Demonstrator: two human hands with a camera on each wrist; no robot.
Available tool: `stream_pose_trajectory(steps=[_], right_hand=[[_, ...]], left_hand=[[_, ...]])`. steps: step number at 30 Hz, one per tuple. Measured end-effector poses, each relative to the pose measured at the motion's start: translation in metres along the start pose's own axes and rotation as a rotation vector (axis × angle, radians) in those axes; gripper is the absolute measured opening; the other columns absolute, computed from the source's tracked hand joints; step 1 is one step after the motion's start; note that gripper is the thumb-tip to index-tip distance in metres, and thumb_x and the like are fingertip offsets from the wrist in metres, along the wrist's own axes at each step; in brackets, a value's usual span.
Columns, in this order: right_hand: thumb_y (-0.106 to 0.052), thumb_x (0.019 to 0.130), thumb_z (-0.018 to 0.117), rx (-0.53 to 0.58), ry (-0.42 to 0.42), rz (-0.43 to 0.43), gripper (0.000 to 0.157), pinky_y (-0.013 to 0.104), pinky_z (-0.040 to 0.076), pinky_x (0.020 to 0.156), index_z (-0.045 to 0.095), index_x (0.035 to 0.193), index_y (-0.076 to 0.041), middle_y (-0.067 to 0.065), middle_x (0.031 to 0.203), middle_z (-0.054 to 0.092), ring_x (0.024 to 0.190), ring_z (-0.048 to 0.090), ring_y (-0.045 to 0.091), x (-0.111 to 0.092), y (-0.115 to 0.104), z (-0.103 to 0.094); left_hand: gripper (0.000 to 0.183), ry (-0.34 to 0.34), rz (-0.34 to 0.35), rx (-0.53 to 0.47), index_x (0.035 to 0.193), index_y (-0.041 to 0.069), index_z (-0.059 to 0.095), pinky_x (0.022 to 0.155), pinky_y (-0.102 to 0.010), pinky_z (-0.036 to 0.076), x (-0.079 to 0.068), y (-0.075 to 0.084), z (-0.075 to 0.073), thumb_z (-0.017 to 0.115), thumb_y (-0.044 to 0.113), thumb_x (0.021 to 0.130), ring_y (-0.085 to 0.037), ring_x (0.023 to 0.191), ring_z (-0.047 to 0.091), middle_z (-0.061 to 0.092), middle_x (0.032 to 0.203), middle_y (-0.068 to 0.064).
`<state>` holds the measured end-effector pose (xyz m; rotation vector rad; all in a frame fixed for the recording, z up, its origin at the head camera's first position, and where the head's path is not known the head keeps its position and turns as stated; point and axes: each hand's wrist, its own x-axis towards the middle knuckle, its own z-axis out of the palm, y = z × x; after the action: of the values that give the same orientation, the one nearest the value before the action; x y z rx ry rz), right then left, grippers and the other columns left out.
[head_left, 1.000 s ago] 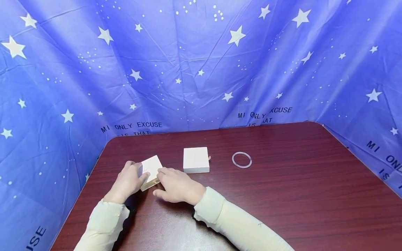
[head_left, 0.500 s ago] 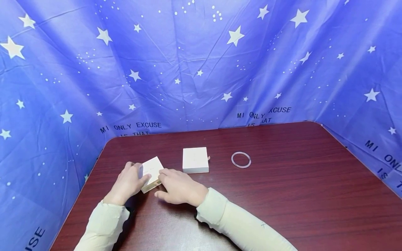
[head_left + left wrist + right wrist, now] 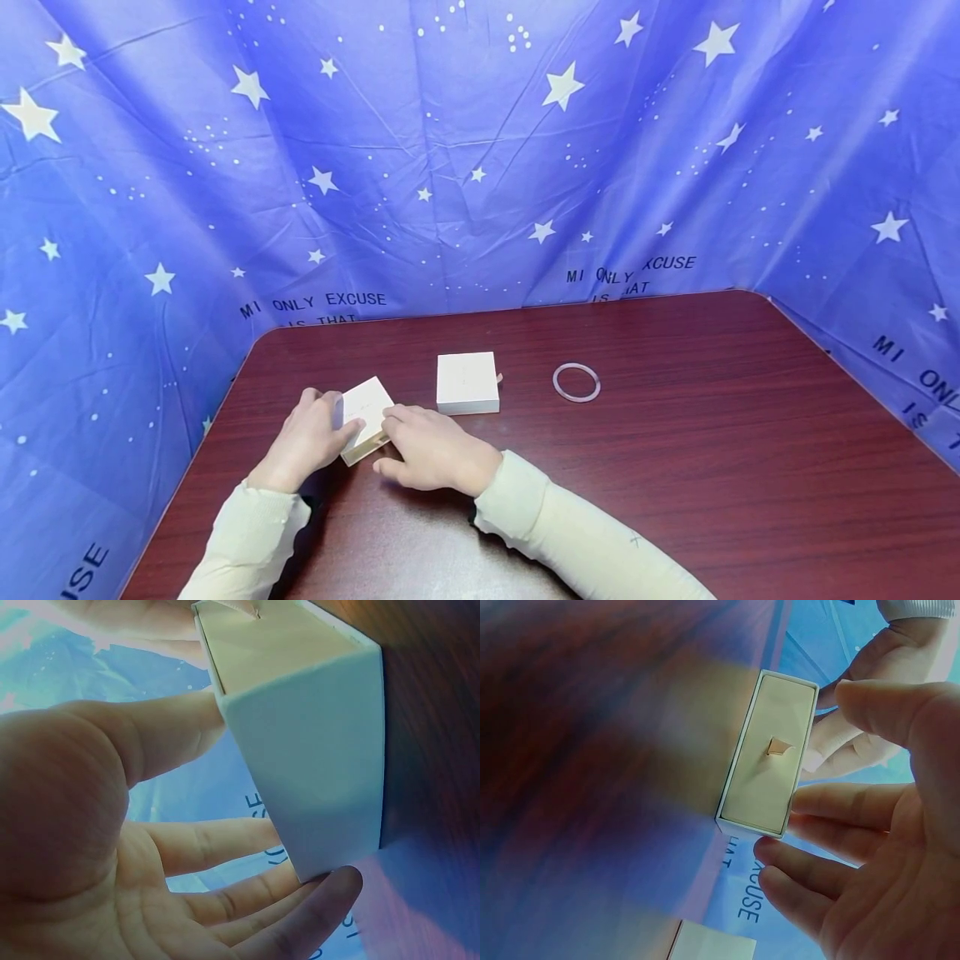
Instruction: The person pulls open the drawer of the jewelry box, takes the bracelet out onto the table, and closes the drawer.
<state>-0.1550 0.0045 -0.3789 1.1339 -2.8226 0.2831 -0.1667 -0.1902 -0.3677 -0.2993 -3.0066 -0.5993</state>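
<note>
A small white drawer box (image 3: 365, 410) sits turned at an angle on the left part of the table. Its beige drawer front (image 3: 769, 780) is flush within the sleeve and carries a short tan pull tab (image 3: 778, 747). My left hand (image 3: 303, 437) grips this box from the left, thumb on the top and fingers reaching round the far side. At the right corner, the extended fingers of my right hand (image 3: 435, 446) touch the box, while the right thumb stays apart from it. Part of the lettering on the lid is covered by the left thumb.
A second white box (image 3: 467, 380), with a tan tab on its right side, stands to the right of the hands. Further right lies a pale lilac ring-shaped bangle (image 3: 577, 382). A blue star-printed cloth (image 3: 480, 225) hangs behind the dark red wooden table (image 3: 712, 467).
The gripped box has shifted slightly to the right and nearer the person. My right hand has moved the same way with it; the left hand has barely moved. The second box and bangle stay put.
</note>
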Motion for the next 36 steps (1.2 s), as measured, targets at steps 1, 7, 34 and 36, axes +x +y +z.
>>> stream_pose_trajectory(steps=[1, 7, 34, 36], right_hand=[[-0.044, 0.089, 0.060, 0.000, 0.004, -0.002, 0.032, 0.027, 0.045, 0.086, 0.061, 0.097, -0.013, -0.003, 0.107, 0.055, 0.094, 0.055, 0.013, 0.000, 0.000, 0.000], [-0.043, 0.089, 0.060, -0.005, 0.014, -0.005, 0.031, 0.028, 0.046, 0.087, 0.061, 0.097, -0.013, -0.001, 0.111, 0.056, 0.097, 0.056, 0.015, -0.003, 0.000, -0.001], [-0.046, 0.090, 0.059, -0.022, -0.004, 0.005, 0.046, 0.030, 0.046, 0.089, 0.062, 0.115, -0.007, 0.001, 0.118, 0.057, 0.103, 0.057, 0.017, -0.014, 0.001, -0.004], [-0.046, 0.090, 0.059, -0.018, -0.007, 0.004, 0.045, 0.029, 0.046, 0.089, 0.062, 0.113, -0.008, 0.001, 0.118, 0.057, 0.102, 0.057, 0.016, -0.014, 0.002, -0.004]], left_hand=[[0.048, -0.002, 0.000, 0.004, 0.113, -0.009, 0.058, 0.071, -0.048, 0.045, 0.000, 0.001, 0.000, 0.070, 0.027, 0.083, -0.032, 0.074, 0.054, 0.048, 0.098, -0.023], [0.048, -0.012, -0.007, 0.028, 0.106, -0.009, 0.058, 0.069, -0.047, 0.044, 0.000, 0.004, -0.001, 0.071, 0.031, 0.082, -0.031, 0.071, 0.052, 0.046, 0.092, -0.021], [0.040, -0.025, -0.003, 0.067, 0.089, -0.003, 0.060, 0.067, -0.045, 0.044, -0.003, 0.009, -0.001, 0.074, 0.033, 0.079, -0.029, 0.069, 0.050, 0.046, 0.081, -0.013], [0.041, -0.027, -0.003, 0.068, 0.090, -0.004, 0.060, 0.067, -0.045, 0.044, -0.004, 0.010, -0.001, 0.074, 0.033, 0.079, -0.028, 0.069, 0.050, 0.046, 0.081, -0.013]])
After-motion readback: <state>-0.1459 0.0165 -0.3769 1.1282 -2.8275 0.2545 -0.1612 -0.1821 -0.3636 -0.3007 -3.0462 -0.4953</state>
